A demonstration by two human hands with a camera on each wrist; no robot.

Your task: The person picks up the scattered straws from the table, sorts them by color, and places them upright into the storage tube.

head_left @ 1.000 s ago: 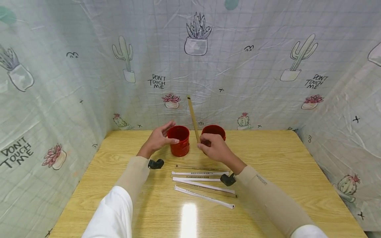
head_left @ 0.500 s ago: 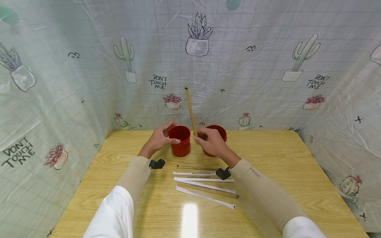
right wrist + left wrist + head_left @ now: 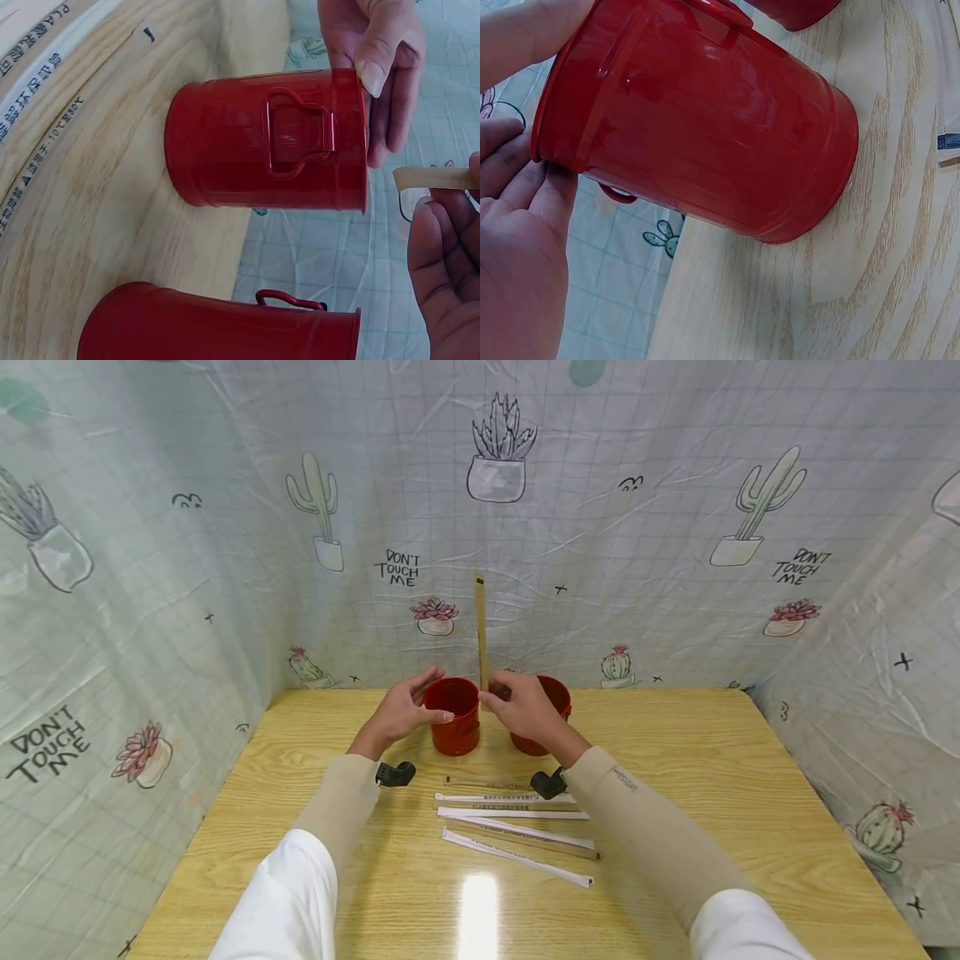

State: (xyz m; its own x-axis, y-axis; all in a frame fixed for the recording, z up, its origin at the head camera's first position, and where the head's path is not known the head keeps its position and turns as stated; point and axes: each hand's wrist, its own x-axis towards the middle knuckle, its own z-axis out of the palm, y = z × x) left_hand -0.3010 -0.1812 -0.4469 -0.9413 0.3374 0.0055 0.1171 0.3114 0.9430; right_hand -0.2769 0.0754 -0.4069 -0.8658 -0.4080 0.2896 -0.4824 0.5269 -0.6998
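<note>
Two small red metal buckets stand upright side by side. My left hand (image 3: 405,714) holds the left bucket (image 3: 455,735) at its rim, thumb on the near side and fingers round the far side. In the left wrist view, this bucket (image 3: 720,127) fills much of the picture. My right hand (image 3: 521,702) pinches a brown paper-wrapped straw (image 3: 482,627) near its lower end. The straw stands nearly upright beside the left bucket's right rim; in the right wrist view its lower end (image 3: 427,178) is just above the bucket's mouth. Behind my right hand is the right bucket (image 3: 557,693), partly hidden.
Several white and brown paper-wrapped straws (image 3: 517,839) lie across the wooden table (image 3: 390,877) in front of the buckets. A printed cactus curtain (image 3: 585,543) hangs behind the table and along both sides.
My right hand has moved left and a little up, carrying the straw from between the buckets to the left bucket's rim. The straw has tipped more upright. My left hand stays on the bucket.
</note>
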